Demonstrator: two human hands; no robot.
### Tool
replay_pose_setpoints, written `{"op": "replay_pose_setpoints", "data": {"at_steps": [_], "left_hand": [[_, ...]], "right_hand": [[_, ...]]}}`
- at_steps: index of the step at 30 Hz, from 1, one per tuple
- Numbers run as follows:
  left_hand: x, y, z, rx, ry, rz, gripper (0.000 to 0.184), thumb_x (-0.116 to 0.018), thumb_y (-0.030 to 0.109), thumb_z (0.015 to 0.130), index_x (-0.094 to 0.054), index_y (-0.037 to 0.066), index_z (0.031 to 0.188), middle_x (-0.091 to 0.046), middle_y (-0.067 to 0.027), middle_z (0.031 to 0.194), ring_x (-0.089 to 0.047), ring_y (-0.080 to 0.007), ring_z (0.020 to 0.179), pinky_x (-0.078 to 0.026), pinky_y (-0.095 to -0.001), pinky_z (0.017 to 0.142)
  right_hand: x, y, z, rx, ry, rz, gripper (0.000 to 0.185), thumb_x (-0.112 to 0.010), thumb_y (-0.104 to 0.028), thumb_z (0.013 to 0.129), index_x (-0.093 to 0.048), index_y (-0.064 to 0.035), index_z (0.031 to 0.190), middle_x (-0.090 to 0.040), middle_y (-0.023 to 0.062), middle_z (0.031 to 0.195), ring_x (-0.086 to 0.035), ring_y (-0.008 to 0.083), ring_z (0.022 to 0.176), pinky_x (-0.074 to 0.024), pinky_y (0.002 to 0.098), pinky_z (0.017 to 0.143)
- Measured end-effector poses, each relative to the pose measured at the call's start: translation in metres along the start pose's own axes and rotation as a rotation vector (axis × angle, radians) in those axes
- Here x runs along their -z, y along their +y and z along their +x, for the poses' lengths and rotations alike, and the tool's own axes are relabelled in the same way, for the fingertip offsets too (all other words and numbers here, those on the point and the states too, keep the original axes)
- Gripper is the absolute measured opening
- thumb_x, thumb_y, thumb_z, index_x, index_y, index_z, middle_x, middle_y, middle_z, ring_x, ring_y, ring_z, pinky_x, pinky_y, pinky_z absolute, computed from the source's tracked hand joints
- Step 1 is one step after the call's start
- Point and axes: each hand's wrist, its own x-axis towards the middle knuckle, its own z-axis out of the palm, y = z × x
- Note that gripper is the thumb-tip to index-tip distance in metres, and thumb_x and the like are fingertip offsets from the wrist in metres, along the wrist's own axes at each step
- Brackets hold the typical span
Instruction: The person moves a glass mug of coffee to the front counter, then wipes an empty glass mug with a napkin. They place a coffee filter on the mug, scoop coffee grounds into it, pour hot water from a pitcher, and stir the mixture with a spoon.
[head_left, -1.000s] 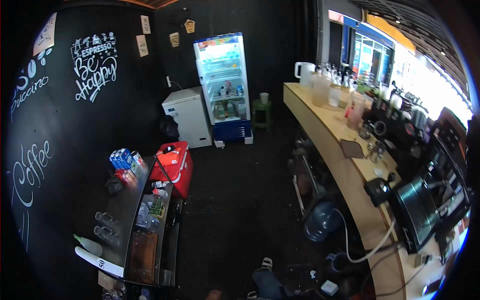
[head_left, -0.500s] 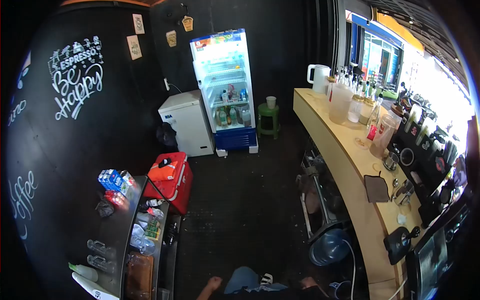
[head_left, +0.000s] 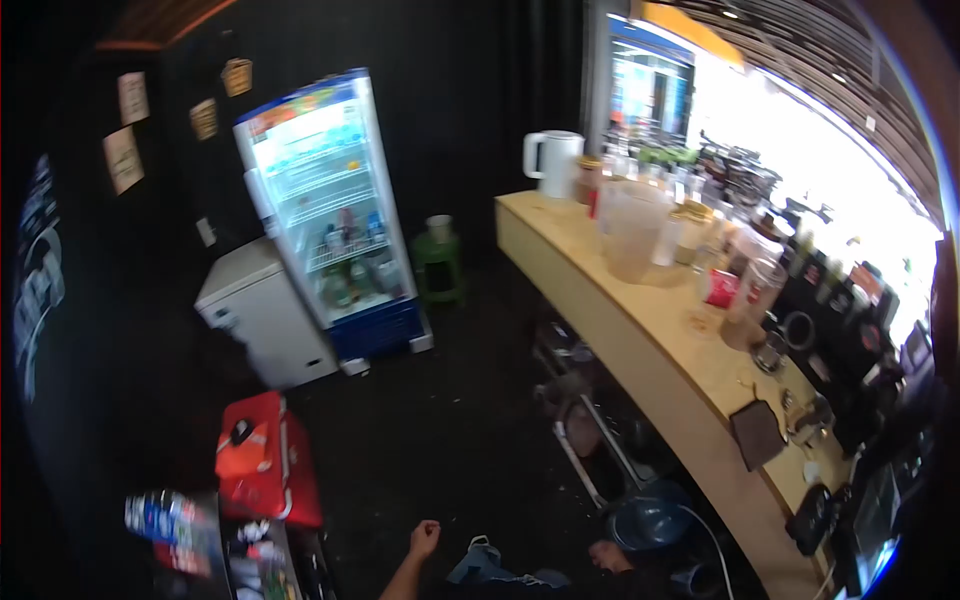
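Note:
My left hand hangs low over the dark floor, its fingers curled in; whether it holds anything is too small to tell. Further right, my right hand is blurred beside the blue water bottle, and its fingers cannot be made out. Between the hands show my legs in blue jeans. A red cooler box with an orange cloth on its lid stands to the left of my left hand.
A wooden counter curves along the right, bearing a white kettle, jars, pitchers and a dark cloth. Ahead are a lit display fridge, a white chest freezer and a green stool. A shelf unit is lower left.
The view has turned and moved forward, so the fridge and counter look nearer. Both hands have come higher into view, and the left shelf has slid mostly out at the bottom.

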Motion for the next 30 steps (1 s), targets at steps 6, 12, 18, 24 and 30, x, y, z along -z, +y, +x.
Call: {"op": "replay_pose_setpoints", "data": {"at_steps": [6,12,18,24,30], "left_hand": [[-0.089,0.178,0.150,-0.576,-0.367,-0.111,0.015,-0.059,0.012,0.089,-0.060,0.002,0.101,-0.067,-0.0119,0.093,-0.065,-0.0180,0.087,-0.050,-0.0302,0.077],[-0.193,0.416,0.082,-0.965,-0.708,-0.331,0.014,-0.059,0.004,0.087,-0.060,0.002,0.101,-0.064,-0.0102,0.092,-0.064,-0.0194,0.083,-0.049,-0.0295,0.075],[-0.249,0.556,-0.007,-1.519,-0.925,-0.244,0.031,-0.060,0.007,0.082,-0.056,0.004,0.113,-0.059,-0.0113,0.111,-0.053,-0.0303,0.108,-0.035,-0.0422,0.096],[-0.311,0.577,-0.021,-1.851,-0.957,0.293,0.067,-0.065,0.020,0.078,-0.038,0.007,0.138,-0.038,-0.0103,0.143,-0.033,-0.0261,0.134,-0.010,-0.0607,0.109],[-0.321,0.578,-0.014,-1.854,-0.881,0.292,0.052,-0.062,0.018,0.081,-0.049,0.013,0.132,-0.047,-0.0037,0.138,-0.040,-0.0215,0.130,-0.008,-0.0639,0.108]], "right_hand": [[0.151,-0.249,-0.045,0.169,0.995,0.101,0.025,-0.062,-0.003,0.081,-0.058,0.0010,0.105,-0.062,0.0179,0.100,-0.064,0.0276,0.087,-0.0498,0.0320,0.076],[0.293,-0.289,-0.111,0.230,1.673,-0.230,0.035,-0.057,0.007,0.074,-0.057,-0.0008,0.108,-0.056,0.0183,0.114,-0.055,0.0354,0.106,-0.0427,0.0377,0.093],[0.329,-0.208,-0.078,-0.571,1.437,-0.837,0.039,-0.053,-0.012,0.080,-0.057,0.0017,0.117,-0.048,0.0147,0.131,-0.043,0.0334,0.123,-0.0251,0.0582,0.105],[0.322,-0.203,-0.087,-0.502,1.277,-1.005,0.047,-0.050,-0.020,0.081,-0.053,0.0033,0.123,-0.044,0.0147,0.137,-0.037,0.0336,0.130,-0.0188,0.0651,0.105],[0.315,-0.218,-0.115,-0.413,1.193,-0.903,0.046,-0.052,-0.021,0.084,-0.051,-0.0014,0.126,-0.039,0.0164,0.141,-0.036,0.0333,0.131,-0.0239,0.0599,0.105]]}}
